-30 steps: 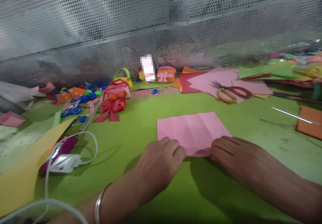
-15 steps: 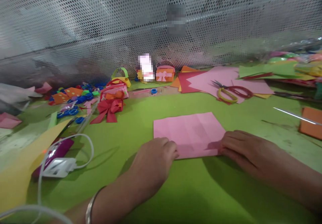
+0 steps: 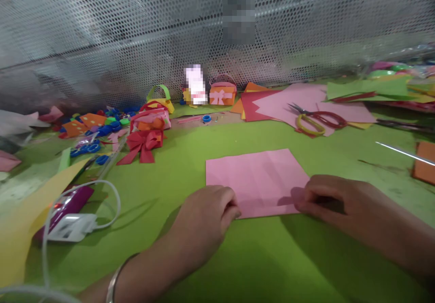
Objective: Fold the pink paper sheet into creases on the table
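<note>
A creased pink paper sheet [image 3: 257,179] lies flat on the green table [image 3: 190,176] in front of me. My left hand [image 3: 204,217] rests at its near left corner, fingers curled in and pinching the edge. My right hand [image 3: 336,201] is at the near right corner, fingers bent and pressed onto the paper's edge. A metal bangle [image 3: 113,278] sits on my left wrist.
Scissors [image 3: 314,120] with red and yellow handles lie on pink and red sheets at the back right. A red paper bow [image 3: 142,144], small paper baskets [image 3: 222,94] and blue caps [image 3: 90,146] crowd the back left. A white charger with cable [image 3: 70,226] lies at left. Perforated metal mesh [image 3: 136,31] walls the back.
Both hands slid apart along the paper's near edge, from its middle to the two near corners. Their fingers curled in more.
</note>
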{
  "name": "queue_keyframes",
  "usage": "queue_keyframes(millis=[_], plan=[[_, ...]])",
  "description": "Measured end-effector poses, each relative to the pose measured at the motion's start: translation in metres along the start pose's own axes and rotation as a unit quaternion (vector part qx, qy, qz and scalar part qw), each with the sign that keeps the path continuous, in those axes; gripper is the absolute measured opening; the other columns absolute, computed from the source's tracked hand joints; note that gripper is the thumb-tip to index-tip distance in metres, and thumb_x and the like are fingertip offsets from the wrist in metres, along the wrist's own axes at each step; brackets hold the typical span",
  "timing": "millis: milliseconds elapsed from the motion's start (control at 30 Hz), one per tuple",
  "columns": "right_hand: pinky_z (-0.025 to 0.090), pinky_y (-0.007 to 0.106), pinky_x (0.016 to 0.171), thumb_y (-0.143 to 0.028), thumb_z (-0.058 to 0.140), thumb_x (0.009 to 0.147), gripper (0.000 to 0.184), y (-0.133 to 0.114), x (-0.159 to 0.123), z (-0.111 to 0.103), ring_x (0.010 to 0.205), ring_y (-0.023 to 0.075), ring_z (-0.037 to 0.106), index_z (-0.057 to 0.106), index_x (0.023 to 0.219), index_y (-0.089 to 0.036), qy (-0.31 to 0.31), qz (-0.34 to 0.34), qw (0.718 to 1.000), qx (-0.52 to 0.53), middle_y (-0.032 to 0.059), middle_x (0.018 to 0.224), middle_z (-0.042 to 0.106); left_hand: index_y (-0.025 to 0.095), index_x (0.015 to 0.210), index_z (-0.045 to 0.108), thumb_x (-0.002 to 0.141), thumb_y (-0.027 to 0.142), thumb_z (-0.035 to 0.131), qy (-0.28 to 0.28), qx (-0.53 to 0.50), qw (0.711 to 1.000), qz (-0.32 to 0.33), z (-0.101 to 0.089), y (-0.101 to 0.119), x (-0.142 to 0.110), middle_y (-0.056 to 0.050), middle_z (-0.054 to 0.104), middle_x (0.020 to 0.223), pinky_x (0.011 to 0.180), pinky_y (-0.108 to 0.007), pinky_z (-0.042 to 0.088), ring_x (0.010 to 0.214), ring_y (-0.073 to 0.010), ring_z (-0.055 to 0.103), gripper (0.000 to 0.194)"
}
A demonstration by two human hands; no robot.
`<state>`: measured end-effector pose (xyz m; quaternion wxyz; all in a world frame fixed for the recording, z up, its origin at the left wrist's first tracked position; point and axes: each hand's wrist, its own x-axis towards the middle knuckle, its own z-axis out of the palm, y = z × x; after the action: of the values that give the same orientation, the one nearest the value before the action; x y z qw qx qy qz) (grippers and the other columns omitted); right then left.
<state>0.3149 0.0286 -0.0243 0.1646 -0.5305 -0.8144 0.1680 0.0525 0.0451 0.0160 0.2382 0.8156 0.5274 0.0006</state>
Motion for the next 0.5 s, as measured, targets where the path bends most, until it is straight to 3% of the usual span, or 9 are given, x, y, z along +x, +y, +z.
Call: queue_keyframes(millis=[167, 333, 500], plan=[[0.043, 0.024, 0.042, -0.039, 0.056, 0.083, 0.029, -0.0034, 0.0023, -0.0006, 0.046, 0.0146, 0.057, 0.050, 0.059, -0.024, 0.025, 0.055, 0.998, 0.024, -0.0031, 0.054, 0.058, 0.017, 0.076, 0.059, 0.088, 0.022, 0.054, 0.005, -0.001, 1.000, 0.002, 0.0011, -0.0011, 0.0001, -0.001, 0.063, 0.073, 0.060, -0.029, 0.037, 0.068, -0.0164, 0.054, 0.015], [0.043, 0.025, 0.040, -0.037, 0.056, 0.081, 0.024, -0.0066, 0.0044, -0.0043, 0.046, 0.0158, 0.058, 0.054, 0.060, -0.024, 0.015, 0.063, 0.998, 0.009, -0.0023, 0.054, 0.061, 0.017, 0.076, 0.059, 0.088, 0.021, 0.054, -0.008, 0.027, 1.000, 0.004, -0.0012, 0.0009, 0.0012, -0.001, 0.063, 0.074, 0.060, -0.029, 0.037, 0.068, -0.0168, 0.054, 0.014], [0.039, 0.026, 0.040, -0.042, 0.053, 0.085, 0.030, -0.0025, 0.0011, 0.0023, 0.044, 0.0155, 0.055, 0.053, 0.061, -0.025, 0.042, 0.053, 0.998, 0.001, -0.0027, 0.053, 0.058, 0.017, 0.076, 0.057, 0.088, 0.019, 0.055, -0.019, 0.044, 0.999, 0.001, -0.0007, 0.0030, 0.0008, -0.001, 0.061, 0.074, 0.059, -0.029, 0.036, 0.067, -0.0166, 0.053, 0.012]])
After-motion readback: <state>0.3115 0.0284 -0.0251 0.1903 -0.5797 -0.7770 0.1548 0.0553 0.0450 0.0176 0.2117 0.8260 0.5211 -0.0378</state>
